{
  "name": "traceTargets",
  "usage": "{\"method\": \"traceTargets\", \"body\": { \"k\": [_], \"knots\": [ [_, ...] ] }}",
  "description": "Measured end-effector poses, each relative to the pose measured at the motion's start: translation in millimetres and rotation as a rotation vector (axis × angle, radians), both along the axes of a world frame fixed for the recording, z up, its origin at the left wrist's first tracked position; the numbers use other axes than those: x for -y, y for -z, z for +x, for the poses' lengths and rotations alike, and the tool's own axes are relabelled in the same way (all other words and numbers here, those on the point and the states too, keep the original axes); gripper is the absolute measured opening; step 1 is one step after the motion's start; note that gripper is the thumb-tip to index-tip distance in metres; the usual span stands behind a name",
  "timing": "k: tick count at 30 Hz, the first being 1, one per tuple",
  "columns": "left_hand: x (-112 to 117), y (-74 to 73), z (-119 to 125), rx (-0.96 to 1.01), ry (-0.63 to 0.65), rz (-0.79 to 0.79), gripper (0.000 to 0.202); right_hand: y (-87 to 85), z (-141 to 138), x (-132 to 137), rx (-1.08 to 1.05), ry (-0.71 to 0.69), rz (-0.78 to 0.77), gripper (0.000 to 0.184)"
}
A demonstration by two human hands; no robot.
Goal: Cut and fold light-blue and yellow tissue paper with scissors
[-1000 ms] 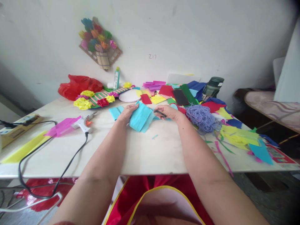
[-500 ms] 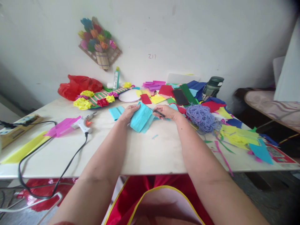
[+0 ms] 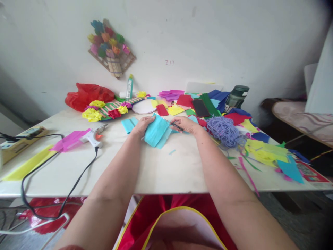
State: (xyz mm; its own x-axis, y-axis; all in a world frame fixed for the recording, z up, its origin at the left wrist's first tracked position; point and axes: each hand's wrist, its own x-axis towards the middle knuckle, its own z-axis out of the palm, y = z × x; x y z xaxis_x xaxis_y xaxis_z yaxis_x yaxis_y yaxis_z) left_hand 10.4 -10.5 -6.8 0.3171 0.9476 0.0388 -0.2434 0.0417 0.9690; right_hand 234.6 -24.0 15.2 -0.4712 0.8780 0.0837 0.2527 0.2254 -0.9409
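Work in hand: cutting paper at a pale, glossy tabletop [image 3: 161, 170]. The left hand [image 3: 144, 125] pinches the left edge of one folded turquoise crepe-paper sheet [image 3: 156, 132], fingers curled over the fold and holding it tilted, its lower edge resting on the table between the two hands. The right hand [image 3: 187, 125] is clenched round one pair of dark-handled metal scissors [image 3: 175, 125], their tips pointing at the sheet's upper right edge; whether the blades are parted cannot be told. Progress, as judged: early. The sheet looks largely whole, and one small turquoise offcut [image 3: 171, 151] lies just in front of it. One separate turquoise paper piece [image 3: 129, 124] lies just beside the left hand. Other items counted: one white hot-glue gun with a black cable [image 3: 91, 137], touching one pink folded paper strip [image 3: 68, 140]; one long yellow paper strip [image 3: 26, 166] near the left table edge; one heap of lavender yarn [image 3: 225, 131] near the right hand; one black phone [image 3: 200, 107]; one dark green flask [image 3: 235, 97]; one green-capped glue bottle [image 3: 129, 86]; one red plastic bag [image 3: 87, 93]. The loose coloured paper at the far right is too overlapped to count.
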Motion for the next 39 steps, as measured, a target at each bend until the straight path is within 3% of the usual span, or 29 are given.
{"method": "traceTargets", "body": {
  "k": [9,19,39],
  "knots": [
    [0,0.2,-1,0.022,-0.012,0.04,0.026,-1.8,-1,2,0.022,0.003,-0.003,0.01],
    [4,-3.8,1,-0.012,0.015,0.071,0.026,-7.3,-3,8,0.083,0.02,0.013,0.03],
    [6,-3.7,-2,0.013,0.1,0.096,0.029,-3.5,2,2,0.169,-0.001,0.04,0.019]
  ]
}}
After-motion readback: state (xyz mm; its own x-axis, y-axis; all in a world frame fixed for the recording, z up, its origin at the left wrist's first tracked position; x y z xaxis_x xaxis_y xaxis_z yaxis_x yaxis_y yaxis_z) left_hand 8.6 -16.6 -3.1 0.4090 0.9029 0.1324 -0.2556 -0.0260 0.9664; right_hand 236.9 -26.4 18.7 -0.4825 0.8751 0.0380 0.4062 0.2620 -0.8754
